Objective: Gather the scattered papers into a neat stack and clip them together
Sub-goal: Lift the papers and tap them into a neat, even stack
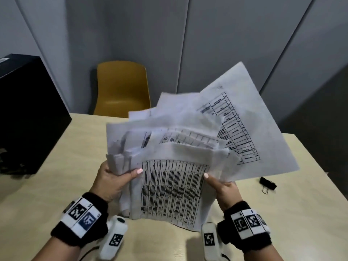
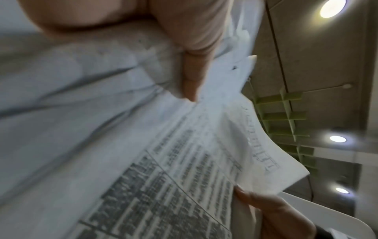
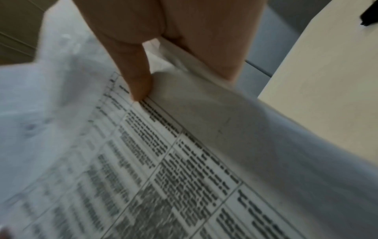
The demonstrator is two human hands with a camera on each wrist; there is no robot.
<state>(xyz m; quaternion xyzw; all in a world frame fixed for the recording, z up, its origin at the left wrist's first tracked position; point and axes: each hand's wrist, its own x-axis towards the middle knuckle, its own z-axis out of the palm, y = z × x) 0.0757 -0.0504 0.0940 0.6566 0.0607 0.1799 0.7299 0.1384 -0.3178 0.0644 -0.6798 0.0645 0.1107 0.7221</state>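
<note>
I hold a loose, fanned bundle of white printed papers [image 1: 173, 187] up above the beige table [image 1: 282, 213]. My left hand [image 1: 114, 178] grips the bundle's left edge, thumb on the front sheet. My right hand [image 1: 220, 187] grips the right edge, thumb on top. The sheets are uneven; one large sheet [image 1: 243, 117] sticks out to the upper right. The wrist views show the papers [image 2: 143, 161] [image 3: 163, 161] close and blurred under my thumbs [image 2: 192, 67] [image 3: 135, 76]. A black binder clip [image 1: 267, 183] lies on the table to the right of my right hand.
A black box [image 1: 28, 117] stands on the table's left side. A yellow chair [image 1: 122, 87] sits behind the table against grey wall panels. The binder clip [image 3: 369, 17] shows at the top right of the right wrist view.
</note>
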